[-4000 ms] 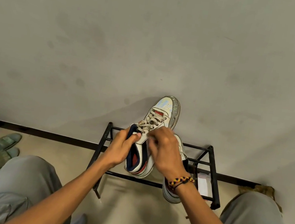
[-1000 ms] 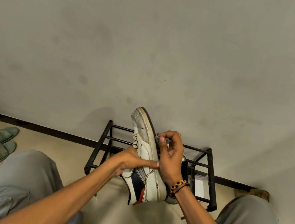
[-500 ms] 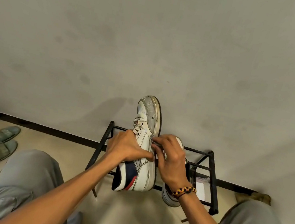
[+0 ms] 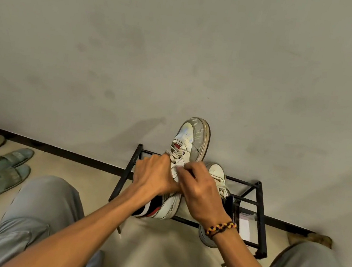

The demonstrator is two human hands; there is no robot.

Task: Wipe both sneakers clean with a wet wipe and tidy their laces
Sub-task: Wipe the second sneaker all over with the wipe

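Sneaker [image 4: 188, 143] rolled laces-up, between both hands

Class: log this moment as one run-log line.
left hand: grips held sneaker | right hand: at laces | second sneaker: on rack

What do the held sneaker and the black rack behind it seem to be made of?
Held sneaker: probably smooth white leather or imitation leather, going by its faint sheen and the grey scuffs on the toe; the laces look like woven fabric. Black rack: likely painted metal, since its bars are thin, straight and dark with a matte finish. Touch would be needed to confirm either.
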